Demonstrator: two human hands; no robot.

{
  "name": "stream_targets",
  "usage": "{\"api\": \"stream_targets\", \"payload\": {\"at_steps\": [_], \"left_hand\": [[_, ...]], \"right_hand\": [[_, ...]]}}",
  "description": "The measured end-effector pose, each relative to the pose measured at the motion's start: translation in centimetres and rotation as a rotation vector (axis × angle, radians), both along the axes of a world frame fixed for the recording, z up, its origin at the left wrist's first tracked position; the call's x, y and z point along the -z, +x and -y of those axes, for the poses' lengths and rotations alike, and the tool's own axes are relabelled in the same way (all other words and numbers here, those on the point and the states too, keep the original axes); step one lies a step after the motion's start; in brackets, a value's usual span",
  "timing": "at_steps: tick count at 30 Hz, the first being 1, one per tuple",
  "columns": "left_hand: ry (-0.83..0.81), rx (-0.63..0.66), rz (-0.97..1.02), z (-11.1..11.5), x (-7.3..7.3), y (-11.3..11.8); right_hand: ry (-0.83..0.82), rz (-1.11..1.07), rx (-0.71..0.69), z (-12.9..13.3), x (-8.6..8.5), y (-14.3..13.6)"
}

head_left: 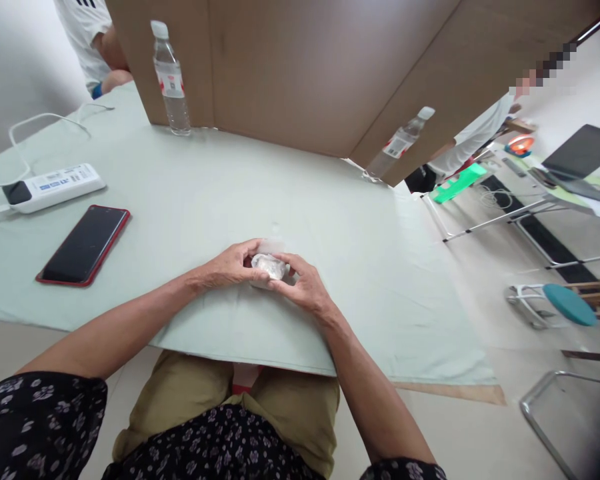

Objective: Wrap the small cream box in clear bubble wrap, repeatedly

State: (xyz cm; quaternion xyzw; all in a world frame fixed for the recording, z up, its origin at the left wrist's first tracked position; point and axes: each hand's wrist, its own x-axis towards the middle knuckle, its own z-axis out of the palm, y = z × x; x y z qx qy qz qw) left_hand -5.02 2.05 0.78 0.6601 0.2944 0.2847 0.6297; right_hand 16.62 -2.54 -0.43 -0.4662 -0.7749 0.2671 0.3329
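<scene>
Near the front of the table, a small, roughly round whitish thing (270,266) sits between my two hands. It looks like a little clear plastic container with a pale, crinkled top, but its exact kind is too small to tell. A translucent flap or lid (271,246) shows just behind it. My left hand (235,265) grips its left side, thumb in front and fingers behind. From the right, my right hand (303,281) closes on it with thumb and fingers. The underside is hidden by my hands.
A phone in a red case (84,245) and a white power strip (55,188) with cables lie left on the green tablecloth (200,193). Two water bottles, left (171,83) and right (400,145), stand by a cardboard partition (300,67). Other people sit beyond it. Right is a stool (570,305).
</scene>
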Motion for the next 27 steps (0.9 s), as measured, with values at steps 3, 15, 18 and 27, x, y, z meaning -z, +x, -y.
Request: {"api": "stream_targets", "payload": {"at_steps": [3,15,18,27], "left_hand": [[-0.062,0.022,0.020,0.0,-0.2,-0.2],[-0.144,0.011,-0.016,0.2,-0.4,-0.1],[-0.133,-0.053,-0.055,0.3,-0.2,-0.1],[-0.187,-0.028,-0.057,0.3,-0.6,-0.7]], "right_hand": [[0.090,0.050,0.019,0.3,-0.1,0.1],[-0.338,-0.352,0.048,-0.3,0.9,0.4],[-0.335,-0.424,0.160,0.2,0.9,-1.2],[-0.509,-0.627,0.247,0.8,0.4,-2.1]]}}
